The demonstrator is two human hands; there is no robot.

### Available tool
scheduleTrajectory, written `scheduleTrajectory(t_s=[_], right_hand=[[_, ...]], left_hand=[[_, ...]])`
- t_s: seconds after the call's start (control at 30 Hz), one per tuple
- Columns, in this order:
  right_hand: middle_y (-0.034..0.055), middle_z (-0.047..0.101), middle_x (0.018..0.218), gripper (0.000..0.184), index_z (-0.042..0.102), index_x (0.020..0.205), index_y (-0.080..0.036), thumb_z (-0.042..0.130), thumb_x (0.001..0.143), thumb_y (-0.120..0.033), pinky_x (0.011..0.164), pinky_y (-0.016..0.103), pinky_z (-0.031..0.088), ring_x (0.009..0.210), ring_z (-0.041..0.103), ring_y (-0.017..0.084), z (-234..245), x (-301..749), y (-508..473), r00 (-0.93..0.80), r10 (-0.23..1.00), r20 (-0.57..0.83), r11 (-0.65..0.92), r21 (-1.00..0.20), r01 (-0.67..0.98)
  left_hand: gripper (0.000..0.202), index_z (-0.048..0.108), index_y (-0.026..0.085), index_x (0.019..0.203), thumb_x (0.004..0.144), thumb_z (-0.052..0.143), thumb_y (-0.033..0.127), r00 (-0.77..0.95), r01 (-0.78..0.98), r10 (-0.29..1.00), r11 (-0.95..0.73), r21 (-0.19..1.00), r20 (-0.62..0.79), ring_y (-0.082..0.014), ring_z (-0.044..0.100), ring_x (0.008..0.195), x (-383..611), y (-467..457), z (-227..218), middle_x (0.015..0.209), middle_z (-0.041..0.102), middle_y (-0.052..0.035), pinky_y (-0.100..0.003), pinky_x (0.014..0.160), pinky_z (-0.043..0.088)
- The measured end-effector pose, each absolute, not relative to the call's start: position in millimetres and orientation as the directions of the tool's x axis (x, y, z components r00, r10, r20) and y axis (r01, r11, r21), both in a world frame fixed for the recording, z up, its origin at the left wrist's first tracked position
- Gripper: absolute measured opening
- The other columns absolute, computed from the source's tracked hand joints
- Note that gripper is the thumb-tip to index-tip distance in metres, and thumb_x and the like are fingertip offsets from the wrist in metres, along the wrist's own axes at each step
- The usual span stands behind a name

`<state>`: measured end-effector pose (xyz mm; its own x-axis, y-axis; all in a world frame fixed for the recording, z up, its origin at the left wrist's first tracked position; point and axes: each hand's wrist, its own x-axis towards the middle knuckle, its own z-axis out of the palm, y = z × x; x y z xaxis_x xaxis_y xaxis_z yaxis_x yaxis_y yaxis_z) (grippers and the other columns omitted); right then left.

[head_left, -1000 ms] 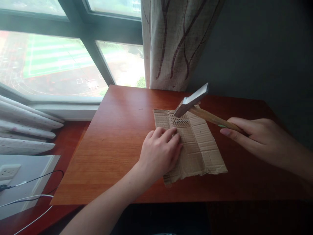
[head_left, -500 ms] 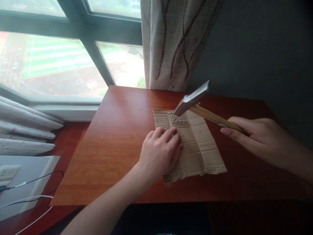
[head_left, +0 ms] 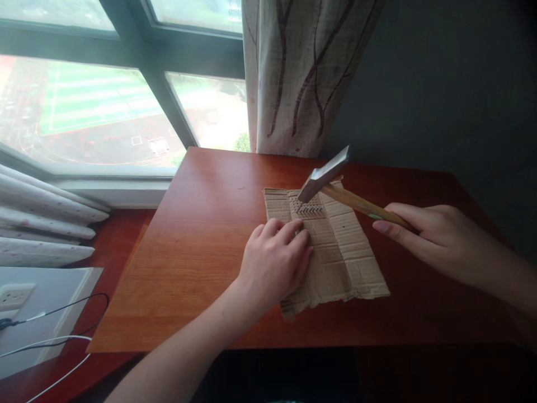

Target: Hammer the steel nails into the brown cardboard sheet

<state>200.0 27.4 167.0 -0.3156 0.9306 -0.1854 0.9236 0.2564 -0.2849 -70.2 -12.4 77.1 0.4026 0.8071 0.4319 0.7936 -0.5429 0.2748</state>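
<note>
My right hand (head_left: 432,229) is closed around the wooden handle of a hammer (head_left: 352,201). The hammer's metal head slants over a small piece dotted with rows of holes (head_left: 312,200), its lower end at or just above a thin nail. Several nails (head_left: 311,210) stand in a row along the near side of that piece. Beneath lies a creased sheet of brown cardboard (head_left: 331,252). My left hand (head_left: 277,252) rests on the cardboard's left part, fingers curled and bunched just in front of the nails; the fingertips and whatever they pinch are hidden.
The cardboard lies on a reddish-brown wooden table (head_left: 188,252). A patterned curtain (head_left: 289,78) hangs behind the table's far edge, beside a window (head_left: 96,106). At lower left are a wall socket (head_left: 15,295) and several cables (head_left: 50,338).
The hammer has come down slightly and shifted a little left, its head now lower over the nails. My left hand and the cardboard stay in place.
</note>
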Motion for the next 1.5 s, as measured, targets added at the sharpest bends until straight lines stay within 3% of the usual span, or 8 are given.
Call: scheduleTrajectory(t_s=[0.57, 0.87, 1.5], right_hand=[[-0.0052, 0.047, 0.057, 0.047, 0.051, 0.073, -0.023, 0.047, 0.097, -0.062, 0.056, 0.029, 0.031, 0.052, 0.046, 0.013, 160, 200, 28, -0.325, 0.917, -0.230, 0.236, -0.343, 0.909], [-0.0045, 0.044, 0.053, 0.050, 0.048, 0.069, -0.023, 0.046, 0.096, -0.065, 0.054, 0.029, 0.028, 0.049, 0.042, 0.013, 163, 202, 30, -0.269, 0.945, -0.188, 0.207, -0.294, 0.933], [-0.0049, 0.048, 0.055, 0.048, 0.052, 0.072, -0.022, 0.047, 0.097, -0.063, 0.054, 0.028, 0.032, 0.051, 0.047, 0.012, 158, 198, 29, -0.326, 0.918, -0.226, 0.240, -0.338, 0.910]], left_hand=[[0.023, 0.071, 0.020, 0.109, 0.098, 0.055, 0.032, 0.401, 0.792, 0.810, -0.541, 0.282, 0.427, -0.0242, 0.060, 0.097, -70, -13, 76, 0.125, 0.072, -0.0040, -0.043, 0.080, 0.052], [0.023, 0.071, 0.021, 0.110, 0.098, 0.055, 0.032, 0.402, 0.791, 0.812, -0.541, 0.286, 0.424, -0.0245, 0.060, 0.098, -70, -12, 75, 0.125, 0.072, -0.0040, -0.042, 0.081, 0.052], [0.023, 0.070, 0.020, 0.110, 0.098, 0.054, 0.032, 0.403, 0.793, 0.810, -0.542, 0.280, 0.425, -0.0243, 0.059, 0.097, -70, -12, 75, 0.126, 0.071, -0.0032, -0.042, 0.080, 0.051]])
